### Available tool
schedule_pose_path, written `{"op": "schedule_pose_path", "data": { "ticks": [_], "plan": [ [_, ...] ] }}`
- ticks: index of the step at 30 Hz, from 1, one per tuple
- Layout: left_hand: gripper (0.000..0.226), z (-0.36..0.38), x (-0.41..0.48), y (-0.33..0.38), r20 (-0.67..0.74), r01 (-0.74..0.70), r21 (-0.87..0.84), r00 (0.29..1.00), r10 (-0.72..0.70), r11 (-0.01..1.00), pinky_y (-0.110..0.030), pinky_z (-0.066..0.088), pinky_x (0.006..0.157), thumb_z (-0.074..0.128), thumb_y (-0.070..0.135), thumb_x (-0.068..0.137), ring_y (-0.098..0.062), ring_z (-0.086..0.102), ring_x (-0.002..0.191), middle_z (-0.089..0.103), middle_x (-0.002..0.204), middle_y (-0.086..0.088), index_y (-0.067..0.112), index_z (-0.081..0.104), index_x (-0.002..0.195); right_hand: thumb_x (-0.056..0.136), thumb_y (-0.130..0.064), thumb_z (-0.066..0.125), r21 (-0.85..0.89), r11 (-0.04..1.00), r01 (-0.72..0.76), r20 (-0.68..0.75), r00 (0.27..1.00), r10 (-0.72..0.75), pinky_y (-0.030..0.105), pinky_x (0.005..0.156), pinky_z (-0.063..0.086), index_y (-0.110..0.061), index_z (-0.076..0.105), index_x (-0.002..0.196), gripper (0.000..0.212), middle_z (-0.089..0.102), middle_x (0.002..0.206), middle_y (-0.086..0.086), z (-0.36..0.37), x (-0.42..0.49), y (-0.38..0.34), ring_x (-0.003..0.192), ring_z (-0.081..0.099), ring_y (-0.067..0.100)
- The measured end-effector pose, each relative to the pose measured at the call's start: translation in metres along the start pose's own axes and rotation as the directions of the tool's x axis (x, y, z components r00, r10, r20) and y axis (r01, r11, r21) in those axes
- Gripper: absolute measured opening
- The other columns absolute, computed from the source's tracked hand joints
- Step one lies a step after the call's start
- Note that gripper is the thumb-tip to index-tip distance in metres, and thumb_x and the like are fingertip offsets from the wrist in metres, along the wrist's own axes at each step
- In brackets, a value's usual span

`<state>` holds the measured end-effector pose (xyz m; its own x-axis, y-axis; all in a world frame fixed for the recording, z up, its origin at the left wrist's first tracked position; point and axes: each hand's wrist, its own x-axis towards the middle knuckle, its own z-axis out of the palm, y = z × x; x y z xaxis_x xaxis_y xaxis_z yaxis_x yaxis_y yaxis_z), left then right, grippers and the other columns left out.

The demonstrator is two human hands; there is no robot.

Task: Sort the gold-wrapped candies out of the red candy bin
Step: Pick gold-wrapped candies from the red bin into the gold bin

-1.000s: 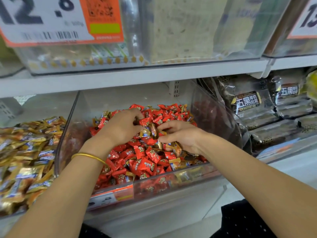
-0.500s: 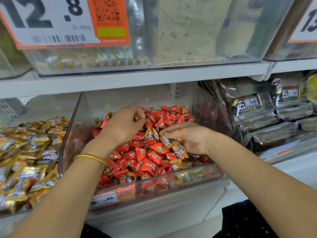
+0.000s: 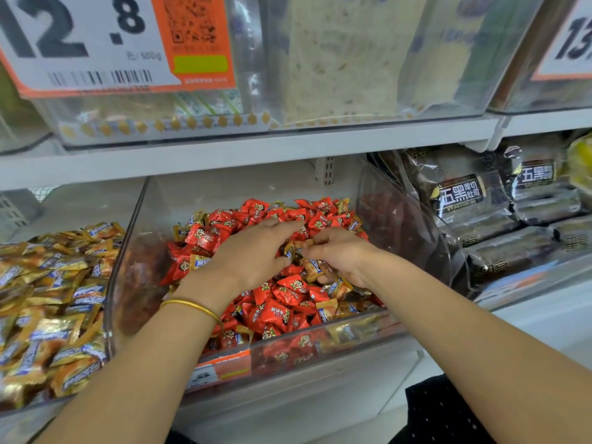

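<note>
- White shelf [image 3: 224,152]: clear upper bins on it carry two price tags [image 3: 96,43].
- Red candy bin [image 3: 352,334]: one clear tub heaped with red candies [image 3: 282,312], too many to count; several gold ones lie mixed in near the front right.
- Gold candy heap [image 3: 57,299]: just left of the tub's clear wall.
- Dark bread packs [image 3: 461,200]: stacked to the right, two labels readable.
- Left hand [image 3: 253,254]: fingers stretched flat on the pile; one gold bracelet [image 3: 192,307] on the wrist.
- Right hand [image 3: 342,254]: fingers curled round a bunch of gold-wrapped candies [image 3: 312,267], over the tub.
</note>
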<state>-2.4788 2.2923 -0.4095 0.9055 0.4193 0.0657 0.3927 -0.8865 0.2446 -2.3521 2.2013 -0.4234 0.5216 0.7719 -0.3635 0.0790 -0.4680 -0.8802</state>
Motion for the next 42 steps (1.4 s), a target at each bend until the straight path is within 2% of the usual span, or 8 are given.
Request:
{"op": "schedule_pose_path", "data": {
  "ticks": [7, 13, 17, 22, 25, 30, 36, 42],
  "plan": [
    [0.024, 0.002, 0.002, 0.000, -0.085, 0.043, -0.046, 0.995, -0.047, 0.998, -0.035, 0.048, 0.081, 0.061, 0.019, 0.087, -0.018, 0.055, 0.095, 0.054, 0.100, 0.003, 0.020, 0.058, 0.111, 0.082, -0.004, 0.069, -0.131, 0.986, 0.103, 0.066, 0.993, -0.095, 0.018, 0.047, 0.045, -0.014, 0.056, 0.123, 0.044, 0.053, 0.096, -0.001, 0.007, 0.004, -0.003, 0.070, 0.052, 0.008],
    [0.015, -0.010, 0.001, -0.003, -0.222, 0.133, -0.503, 0.935, -0.277, 0.854, -0.015, 0.040, 0.060, 0.060, 0.010, 0.087, -0.015, 0.054, 0.076, 0.054, 0.084, 0.003, 0.016, 0.054, 0.100, 0.083, 0.002, 0.065, -0.139, 0.986, 0.092, 0.035, 0.995, -0.088, 0.018, 0.047, 0.045, -0.016, 0.063, 0.111, 0.034, 0.052, 0.112, 0.002, 0.002, 0.003, -0.008, 0.074, 0.055, 0.011],
    [0.021, -0.019, 0.001, 0.002, -0.015, 0.196, -0.887, 0.892, -0.451, 0.418, -0.025, 0.049, 0.055, 0.054, 0.003, 0.088, -0.014, 0.059, 0.068, 0.058, 0.093, -0.008, 0.010, 0.055, 0.107, 0.080, 0.004, 0.067, 0.036, 0.997, 0.066, 0.014, 0.998, -0.066, 0.026, 0.076, 0.048, -0.015, 0.063, 0.114, 0.040, 0.064, 0.111, 0.008, -0.014, 0.003, -0.012, 0.100, 0.058, 0.019],
    [0.026, -0.028, -0.003, 0.009, 0.286, 0.196, -0.945, 0.884, -0.370, -0.261, -0.028, 0.057, 0.055, 0.042, -0.003, 0.090, -0.023, 0.064, 0.073, 0.057, 0.099, -0.014, 0.008, 0.058, 0.108, 0.091, 0.000, 0.052, 0.335, 0.942, -0.022, 0.063, 0.998, 0.000, 0.030, 0.060, 0.050, -0.018, 0.061, 0.117, 0.033, 0.056, 0.077, 0.006, -0.030, -0.005, -0.015, 0.078, 0.053, 0.015],
    [0.019, -0.029, -0.004, 0.012, 0.385, 0.233, -0.852, 0.885, -0.261, -0.469, -0.030, 0.059, 0.059, 0.049, 0.006, 0.089, -0.025, 0.063, 0.081, 0.058, 0.097, -0.013, 0.004, 0.058, 0.105, 0.095, -0.018, 0.051, 0.441, 0.884, -0.155, 0.113, 0.987, 0.116, 0.023, 0.046, 0.046, -0.015, 0.065, 0.097, 0.015, 0.048, 0.067, 0.003, -0.037, -0.012, -0.015, 0.059, 0.045, 0.013],
    [0.008, -0.021, -0.003, 0.025, 0.274, 0.236, -0.960, 0.899, -0.342, -0.148, -0.025, 0.058, 0.060, 0.061, 0.000, 0.085, -0.017, 0.062, 0.074, 0.058, 0.087, -0.010, 0.005, 0.057, 0.089, 0.085, -0.032, 0.068, 0.189, 0.980, -0.056, 0.006, 0.998, 0.056, 0.019, 0.042, 0.043, -0.013, 0.055, 0.083, 0.022, 0.044, 0.062, 0.001, -0.047, -0.016, -0.004, 0.050, 0.043, 0.010],
    [0.037, -0.005, 0.005, 0.029, -0.041, -0.086, -0.420, 0.996, 0.075, 0.903, -0.017, 0.044, 0.087, 0.045, -0.004, 0.091, -0.008, 0.054, 0.092, 0.054, 0.109, 0.009, 0.023, 0.068, 0.105, 0.089, -0.014, 0.063, -0.532, 0.843, 0.082, 0.097, 0.995, -0.036, 0.018, 0.037, 0.040, -0.017, 0.067, 0.098, 0.010, 0.053, 0.079, -0.001, -0.049, -0.018, 0.010, 0.052, 0.043, 0.009],
    [0.025, 0.008, 0.015, 0.018, 0.143, -0.153, 0.128, 0.981, 0.134, 0.980, -0.038, 0.046, 0.091, 0.050, 0.017, 0.094, -0.017, 0.052, 0.106, 0.054, 0.115, 0.006, 0.022, 0.068, 0.111, 0.087, -0.018, 0.066, -0.743, 0.655, 0.140, 0.222, 0.974, 0.043, 0.015, 0.034, 0.042, -0.018, 0.047, 0.135, 0.052, 0.051, 0.120, 0.006, -0.041, -0.016, 0.013, 0.082, 0.059, 0.021]
  ]
}}
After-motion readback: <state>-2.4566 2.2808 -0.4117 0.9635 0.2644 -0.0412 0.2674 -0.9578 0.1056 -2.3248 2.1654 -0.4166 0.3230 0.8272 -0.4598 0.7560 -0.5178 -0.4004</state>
